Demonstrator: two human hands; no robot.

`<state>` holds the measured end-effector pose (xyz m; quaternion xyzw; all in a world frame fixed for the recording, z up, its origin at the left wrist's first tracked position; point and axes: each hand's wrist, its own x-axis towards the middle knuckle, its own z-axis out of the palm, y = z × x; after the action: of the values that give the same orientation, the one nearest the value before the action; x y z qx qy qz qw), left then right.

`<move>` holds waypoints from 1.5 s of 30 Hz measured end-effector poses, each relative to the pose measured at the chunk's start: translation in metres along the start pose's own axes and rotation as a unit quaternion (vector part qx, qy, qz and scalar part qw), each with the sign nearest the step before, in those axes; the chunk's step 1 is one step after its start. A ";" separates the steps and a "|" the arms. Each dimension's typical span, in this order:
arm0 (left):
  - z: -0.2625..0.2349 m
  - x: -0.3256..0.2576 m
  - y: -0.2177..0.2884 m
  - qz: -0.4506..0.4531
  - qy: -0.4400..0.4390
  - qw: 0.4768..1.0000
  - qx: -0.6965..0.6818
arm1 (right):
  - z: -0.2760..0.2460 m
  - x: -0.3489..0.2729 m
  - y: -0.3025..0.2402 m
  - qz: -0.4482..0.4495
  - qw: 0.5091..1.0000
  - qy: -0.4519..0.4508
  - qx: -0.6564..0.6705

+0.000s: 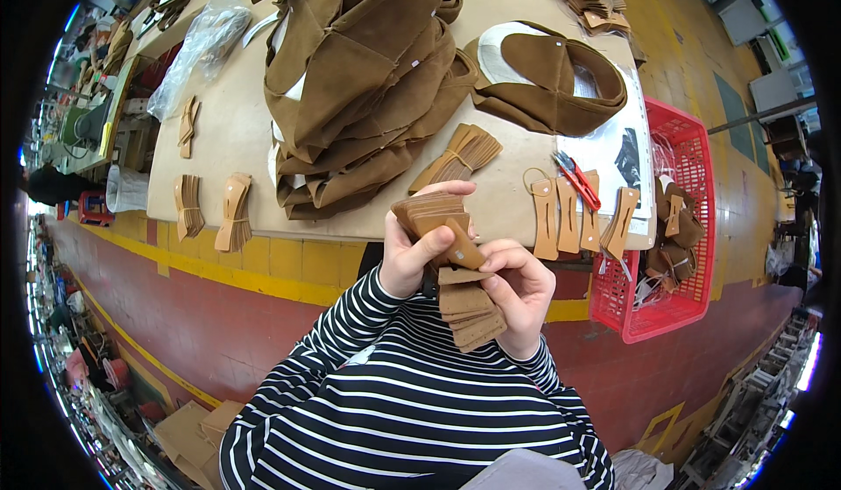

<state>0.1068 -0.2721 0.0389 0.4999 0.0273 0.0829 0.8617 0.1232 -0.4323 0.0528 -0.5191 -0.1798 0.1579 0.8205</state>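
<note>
In front of my chest, my left hand (pixel 405 258) is closed around a stack of brown leather pieces (pixel 469 313), thumb lying across the top piece. The lower ends of the stack fan out downward. My right hand (pixel 523 289) pinches the edge of the top piece at the stack's middle, thumb and fingers together. Just beyond my hands, a bundle of similar leather pieces (pixel 457 153) tied with a band lies on the table (pixel 350 230). Right of it are several tan leather strips with slots (pixel 568 217) and red-handled snippers (pixel 578 179).
A tall pile of brown fabric pieces (pixel 350 78) covers the table's middle, with another brown piece (pixel 552 78) beside it. Small banded bundles (pixel 232 212) lie at left, near a clear plastic bag (pixel 201 48). A red basket (pixel 657 319) holding brown items stands off the table's right edge.
</note>
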 end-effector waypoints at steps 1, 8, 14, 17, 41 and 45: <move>0.001 -0.001 0.000 -0.005 -0.010 0.999 -0.043 | 0.001 -0.001 0.000 0.017 0.999 0.005 0.051; -0.003 -0.003 0.002 -0.038 -0.007 0.997 -0.062 | 0.011 0.001 -0.008 0.093 0.995 0.026 -0.023; -0.005 0.000 -0.005 -0.074 -0.004 0.996 0.039 | 0.004 0.008 -0.009 0.046 0.989 -0.006 -0.139; -0.005 0.012 -0.020 -0.080 -0.016 0.997 -0.006 | -0.006 0.011 -0.001 0.109 0.986 0.085 -0.096; -0.029 0.052 -0.075 -0.057 -0.081 0.995 -0.011 | -0.041 0.014 0.055 -0.011 0.983 0.149 -0.110; -0.033 0.054 -0.076 -0.044 -0.115 0.982 -0.143 | -0.038 0.019 0.053 0.010 0.992 0.122 0.030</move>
<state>0.1642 -0.2721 -0.0414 0.3759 -0.0617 -0.0104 0.9245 0.1535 -0.4325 -0.0083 -0.5110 -0.0684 0.1065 0.8502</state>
